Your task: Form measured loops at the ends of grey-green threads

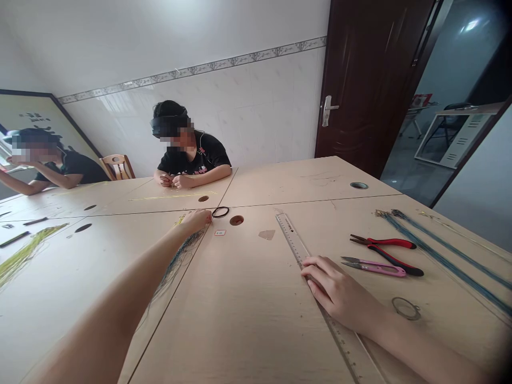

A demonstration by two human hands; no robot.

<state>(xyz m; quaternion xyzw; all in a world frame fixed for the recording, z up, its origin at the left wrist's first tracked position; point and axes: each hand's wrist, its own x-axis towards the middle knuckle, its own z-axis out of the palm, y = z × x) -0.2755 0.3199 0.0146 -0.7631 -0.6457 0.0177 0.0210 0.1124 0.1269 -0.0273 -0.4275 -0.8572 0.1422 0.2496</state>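
My left hand (pixel 197 219) is stretched far out over the table, fingers curled at the end of a bundle of thin blue-green wires (pixel 176 264) that runs back under my forearm. A black ring (pixel 220 212) lies just right of that hand. My right hand (pixel 338 288) rests flat on a long clear ruler (pixel 296 245), fingers spread and pressing it down. Red-handled pliers (pixel 386 246) and pink thread snips (pixel 376 265) lie just right of my right hand.
Long blue wires (pixel 444 256) lie along the table's right side, a small wire ring (pixel 406 308) near the front. Yellow-green wires (pixel 24 250) lie at left. Two other people sit at the far side. A dark door (pixel 368 80) stands behind the table.
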